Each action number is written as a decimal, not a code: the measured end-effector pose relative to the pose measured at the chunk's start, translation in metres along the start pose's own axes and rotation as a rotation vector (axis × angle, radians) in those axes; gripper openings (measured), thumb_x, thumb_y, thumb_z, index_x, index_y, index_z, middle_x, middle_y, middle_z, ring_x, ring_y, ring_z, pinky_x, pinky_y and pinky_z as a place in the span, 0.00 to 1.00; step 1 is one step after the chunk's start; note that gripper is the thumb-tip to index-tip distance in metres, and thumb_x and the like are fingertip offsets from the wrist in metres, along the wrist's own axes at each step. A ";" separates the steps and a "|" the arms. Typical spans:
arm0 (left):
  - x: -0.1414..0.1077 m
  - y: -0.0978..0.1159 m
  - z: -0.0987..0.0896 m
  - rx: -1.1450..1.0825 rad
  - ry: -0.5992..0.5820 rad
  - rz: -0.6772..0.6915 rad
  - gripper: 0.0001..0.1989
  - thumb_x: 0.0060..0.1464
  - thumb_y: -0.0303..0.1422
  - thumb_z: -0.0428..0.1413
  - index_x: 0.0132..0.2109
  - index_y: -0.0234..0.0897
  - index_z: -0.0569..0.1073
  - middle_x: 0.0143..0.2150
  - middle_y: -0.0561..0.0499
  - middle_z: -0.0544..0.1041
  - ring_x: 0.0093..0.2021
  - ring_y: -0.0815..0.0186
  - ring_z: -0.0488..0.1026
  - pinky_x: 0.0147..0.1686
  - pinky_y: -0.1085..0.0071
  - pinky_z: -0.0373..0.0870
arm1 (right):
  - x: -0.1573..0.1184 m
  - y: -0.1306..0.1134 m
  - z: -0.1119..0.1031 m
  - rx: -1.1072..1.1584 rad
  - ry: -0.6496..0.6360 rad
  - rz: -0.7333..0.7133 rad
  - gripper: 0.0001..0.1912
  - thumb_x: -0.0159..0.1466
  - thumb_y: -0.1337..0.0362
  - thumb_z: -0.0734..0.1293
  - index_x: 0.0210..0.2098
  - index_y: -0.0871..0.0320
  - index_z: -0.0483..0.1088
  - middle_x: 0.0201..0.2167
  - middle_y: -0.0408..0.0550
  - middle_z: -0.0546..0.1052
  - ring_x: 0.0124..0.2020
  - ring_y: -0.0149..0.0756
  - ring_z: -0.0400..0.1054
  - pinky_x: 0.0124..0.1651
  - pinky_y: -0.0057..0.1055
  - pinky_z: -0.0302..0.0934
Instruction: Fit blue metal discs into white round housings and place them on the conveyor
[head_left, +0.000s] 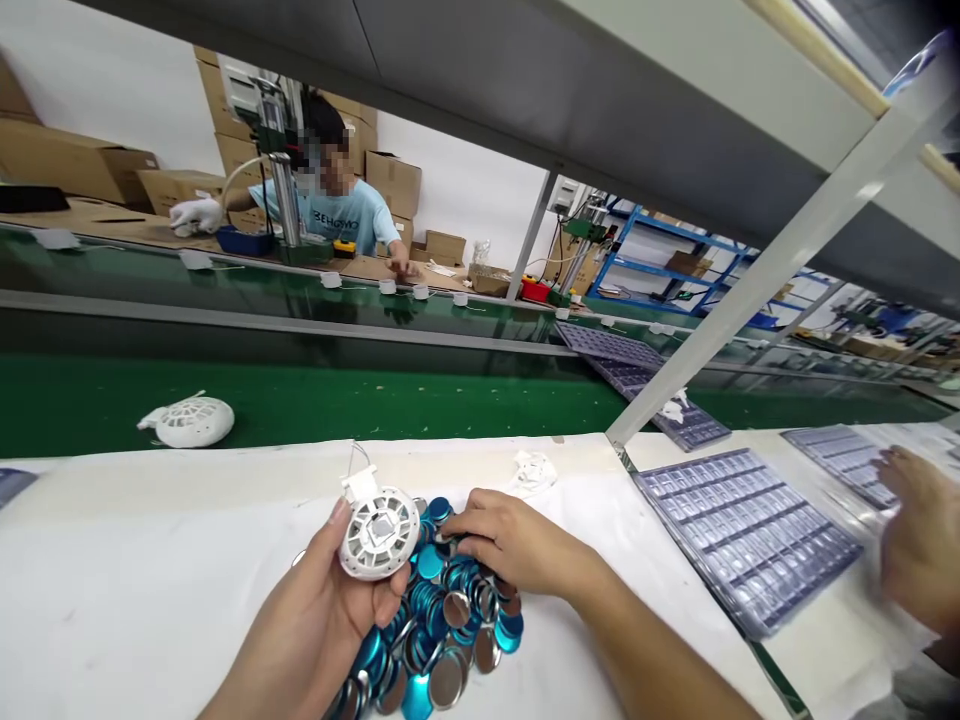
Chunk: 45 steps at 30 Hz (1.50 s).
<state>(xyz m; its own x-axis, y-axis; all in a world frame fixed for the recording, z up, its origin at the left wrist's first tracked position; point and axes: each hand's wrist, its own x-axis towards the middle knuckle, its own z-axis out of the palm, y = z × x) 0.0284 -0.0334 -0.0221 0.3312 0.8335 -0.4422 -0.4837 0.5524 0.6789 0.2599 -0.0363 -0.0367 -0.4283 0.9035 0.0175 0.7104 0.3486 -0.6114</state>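
Observation:
In the head view my left hand grips a round white plastic housing with spoke-like slots around a square centre. A small white tab and a thin wire stick up from the housing's top. Just to its right lies a heap of round metal discs, some blue-faced and some mirror-silver. My right hand is at the heap's upper edge, its index finger and thumb bent around a disc there. Its other fingers are partly hidden.
Another white housing lies on the green conveyor belt. Clear-pocketed trays sit at the right, beside another person's blurred hand. A slanted metal post and an overhead shelf frame the bench. Opposite, a person works by a press.

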 end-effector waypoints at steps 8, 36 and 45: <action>-0.004 -0.001 0.006 0.126 -0.037 -0.021 0.21 0.62 0.50 0.53 0.39 0.34 0.75 0.26 0.47 0.76 0.25 0.64 0.68 0.28 0.70 0.74 | 0.003 -0.002 0.006 0.175 0.153 0.063 0.09 0.69 0.69 0.61 0.36 0.56 0.73 0.34 0.46 0.72 0.37 0.39 0.66 0.44 0.37 0.60; -0.009 -0.008 0.013 0.210 -0.055 0.124 0.18 0.60 0.46 0.59 0.48 0.37 0.72 0.33 0.49 0.77 0.29 0.63 0.73 0.26 0.70 0.73 | -0.007 -0.034 0.001 1.091 0.323 0.339 0.22 0.58 0.52 0.76 0.45 0.60 0.78 0.23 0.40 0.73 0.21 0.25 0.63 0.23 0.22 0.56; -0.016 -0.015 0.016 0.372 -0.021 0.174 0.16 0.56 0.49 0.60 0.35 0.42 0.71 0.24 0.54 0.74 0.26 0.63 0.70 0.28 0.71 0.71 | -0.020 -0.061 0.022 0.695 0.460 0.045 0.08 0.63 0.66 0.71 0.41 0.51 0.80 0.28 0.42 0.77 0.25 0.30 0.69 0.29 0.28 0.64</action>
<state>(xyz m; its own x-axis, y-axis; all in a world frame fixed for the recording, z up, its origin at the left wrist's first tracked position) 0.0434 -0.0550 -0.0152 0.2891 0.9114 -0.2929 -0.2095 0.3588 0.9096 0.2127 -0.0810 -0.0173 -0.0294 0.9772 0.2105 0.1508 0.2125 -0.9655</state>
